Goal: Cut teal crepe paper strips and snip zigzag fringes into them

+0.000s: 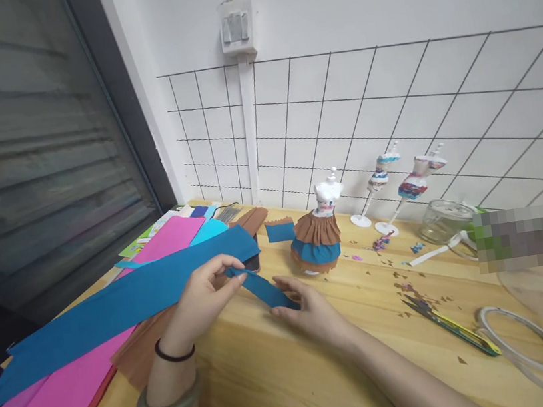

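Note:
A narrow blue crepe paper strip (265, 290) stretches between my two hands above the wooden table. My left hand (211, 293) pinches its left end between thumb and fingers. At the other end, my right hand (309, 309) has thumb and fingers closed on the strip. Just beyond them stands a small white dress-form mannequin (327, 194) in a layered brown and blue paper skirt (315, 248). A short blue and brown paper piece (280, 230) lies to the left of that skirt. Under and beside my left hand, a long blue crepe paper sheet (127, 291) covers other sheets.
Pink paper (81, 378) and brown paper (144, 342) lie at the left. Two more mannequins (379, 178) (419, 176) stand near the wall grid. Scissors (453, 326), a tape roll (523, 340), a clear jar (443, 220) and scattered paper scraps (409, 288) are at the right.

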Demonstrator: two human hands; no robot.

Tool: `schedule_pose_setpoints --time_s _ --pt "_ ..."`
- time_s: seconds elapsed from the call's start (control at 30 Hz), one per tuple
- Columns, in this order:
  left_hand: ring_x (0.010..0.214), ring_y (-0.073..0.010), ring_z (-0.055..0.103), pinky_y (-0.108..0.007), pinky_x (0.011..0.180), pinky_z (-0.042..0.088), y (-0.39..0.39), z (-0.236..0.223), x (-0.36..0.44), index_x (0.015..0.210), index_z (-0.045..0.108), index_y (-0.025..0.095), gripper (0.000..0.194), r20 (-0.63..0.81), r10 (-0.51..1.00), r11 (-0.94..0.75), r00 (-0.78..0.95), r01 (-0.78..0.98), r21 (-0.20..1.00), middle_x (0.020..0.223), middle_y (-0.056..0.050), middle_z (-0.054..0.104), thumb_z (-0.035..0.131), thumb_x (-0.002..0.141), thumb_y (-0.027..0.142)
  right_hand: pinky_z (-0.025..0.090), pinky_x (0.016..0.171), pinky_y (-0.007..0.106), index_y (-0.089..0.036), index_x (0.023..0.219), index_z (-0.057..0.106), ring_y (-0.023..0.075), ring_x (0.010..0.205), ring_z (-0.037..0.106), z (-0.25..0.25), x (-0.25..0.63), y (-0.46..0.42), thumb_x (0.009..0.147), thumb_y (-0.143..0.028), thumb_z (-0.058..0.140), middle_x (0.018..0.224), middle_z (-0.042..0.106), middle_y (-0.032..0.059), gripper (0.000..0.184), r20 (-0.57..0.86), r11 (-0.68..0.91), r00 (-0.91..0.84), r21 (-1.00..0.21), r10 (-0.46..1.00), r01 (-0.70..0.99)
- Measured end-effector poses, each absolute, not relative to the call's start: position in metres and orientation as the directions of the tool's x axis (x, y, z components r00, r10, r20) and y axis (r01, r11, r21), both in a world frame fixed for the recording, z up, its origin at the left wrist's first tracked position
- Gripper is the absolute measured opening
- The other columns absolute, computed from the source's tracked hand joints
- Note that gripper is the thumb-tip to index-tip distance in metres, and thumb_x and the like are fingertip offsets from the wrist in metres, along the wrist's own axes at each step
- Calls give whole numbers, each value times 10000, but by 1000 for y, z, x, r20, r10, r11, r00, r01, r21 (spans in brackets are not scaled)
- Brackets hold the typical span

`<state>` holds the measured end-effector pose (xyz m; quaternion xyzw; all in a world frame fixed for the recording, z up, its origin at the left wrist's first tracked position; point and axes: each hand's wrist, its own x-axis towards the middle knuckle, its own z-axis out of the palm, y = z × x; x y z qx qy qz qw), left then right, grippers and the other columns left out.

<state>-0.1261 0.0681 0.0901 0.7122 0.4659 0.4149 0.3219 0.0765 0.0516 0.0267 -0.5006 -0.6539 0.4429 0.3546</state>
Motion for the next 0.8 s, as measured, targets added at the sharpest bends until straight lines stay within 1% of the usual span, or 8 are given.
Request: schedule_pose_setpoints --time_s 0.07,0.13,0.3,0.4,0.47,0.57,0.67,0.8 --pt "892 -179 550 -252 747 434 69 90 -127 921 580 200 228 307 938 -343 160 313 886 943 -32 616 572 737 334 481 723 299 -168 1015 606 185 820 624 26 73 51 713 -353 621 951 677 52 354 -31 50 -295 -963 955 265" --pt "867 -171 557 -248 728 440 73 88 -125 1005 557 202 310 287 952 -304 106 218 927 933 -31 614 590 730 341 464 565 245 -166 832 642 137 613 602 27 75 48 707 -401 619 726 675 2 267 -76 -6 -326 -978 942 209" --pt "729 -132 586 -261 699 468 77 72 -94 1095 518 197 429 110 988 -85 105 -222 971 816 -12 626 611 728 398 360 437 186 -159 724 593 62 434 451 29 93 32 676 -513 617 547 553 -51 358 -129 -92 -277 -985 952 143" --pt "673 -160 609 -302 669 484 69 53 -62 910 616 122 436 -103 897 225 429 -243 944 761 -66 659 521 754 519 351 439 181 -152 686 576 57 433 431 29 107 19 679 -544 598 530 520 -52 393 -120 -82 -240 -983 963 164" --pt "728 -191 628 -315 726 476 62 41 -44 861 644 102 418 -196 826 316 528 -145 938 780 -89 683 635 677 477 366 443 187 -143 637 573 64 433 446 28 115 8 693 -541 585 509 523 -44 402 -107 -56 -233 -975 967 216" --pt "759 -203 634 -298 723 479 55 30 -30 802 664 92 352 -277 825 352 492 -64 934 805 -101 696 700 632 399 440 500 217 -136 732 626 112 517 551 28 134 -8 753 -491 537 584 618 -1 367 -73 -2 -187 -934 980 356" --pt "669 -169 634 -239 572 484 54 31 -27 802 656 99 319 -329 836 384 438 -40 922 817 -101 696 685 656 381 491 652 290 -153 916 628 187 739 621 29 171 -21 820 -395 464 815 687 66 308 4 28 -43 -816 999 577" --pt "639 -161 643 -183 406 443 54 37 -27 944 600 114 352 -375 797 465 473 -86 881 913 -122 677 674 680 333 372 883 463 -155 939 613 306 1011 535 26 234 -32 787 -246 432 1057 628 158 254 180 -13 123 -514 976 858"
